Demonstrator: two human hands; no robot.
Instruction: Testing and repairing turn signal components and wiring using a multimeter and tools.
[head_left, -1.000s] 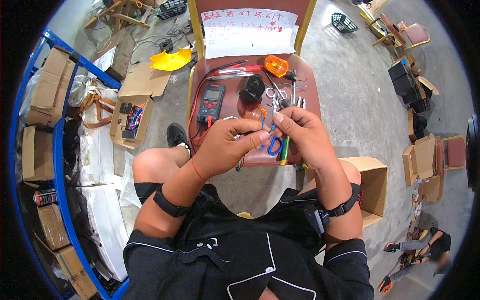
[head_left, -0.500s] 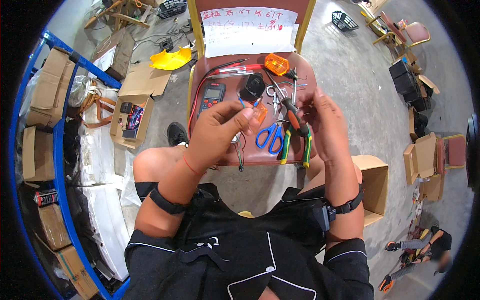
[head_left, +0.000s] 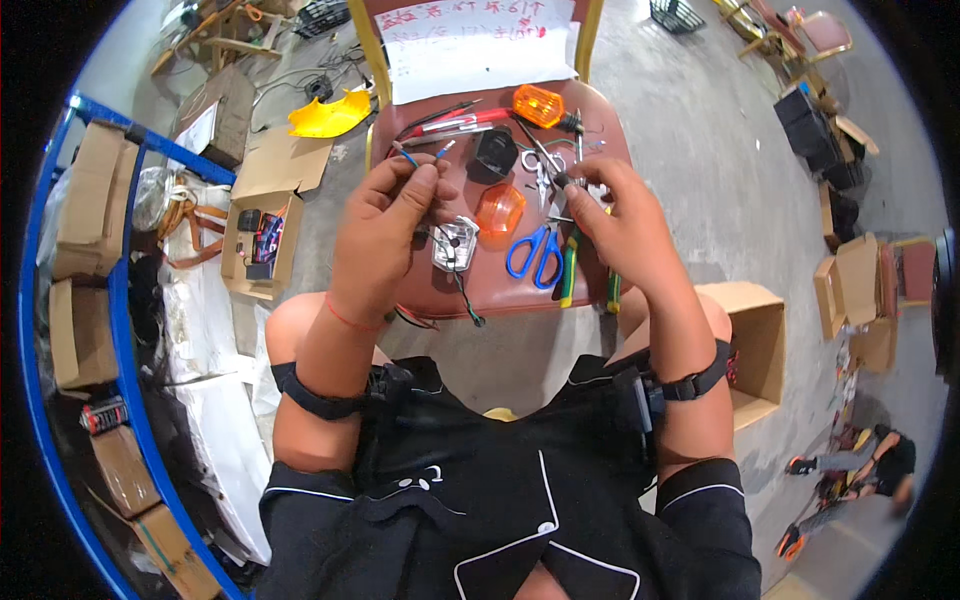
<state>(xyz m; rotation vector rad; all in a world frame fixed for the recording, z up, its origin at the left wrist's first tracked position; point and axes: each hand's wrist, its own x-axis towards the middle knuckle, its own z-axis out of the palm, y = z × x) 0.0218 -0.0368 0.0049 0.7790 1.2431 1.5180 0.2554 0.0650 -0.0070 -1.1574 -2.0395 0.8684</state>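
Observation:
My left hand (head_left: pixel 392 215) pinches a thin wire, and its two blue ends with bare tips (head_left: pixel 407 155) stick up above the fingertips. My right hand (head_left: pixel 622 212) is closed over the handle of a screwdriver (head_left: pixel 540 150), whose shaft points up and left across the chair seat; the handle is mostly hidden. Between my hands lie an orange lens (head_left: pixel 500 213), a clear lamp piece with a wire (head_left: pixel 455 247), a black housing (head_left: pixel 492 156) and blue-handled scissors (head_left: pixel 536 256). Beneath my right hand show the green-and-yellow handles of pliers (head_left: pixel 570 272).
The brown chair seat (head_left: pixel 500 290) also carries an orange indicator lamp (head_left: pixel 539 104) and red test leads (head_left: pixel 455 124). A handwritten sheet (head_left: pixel 480 65) leans on the backrest. A box of parts (head_left: pixel 245 285) and yellow shell (head_left: pixel 330 115) are left; an open carton (head_left: pixel 765 350) is right.
My left hand has moved left with the wire, uncovering the orange lens and clear lamp piece. My right hand has come inward and closed over the screwdriver. The whole view has shifted slightly.

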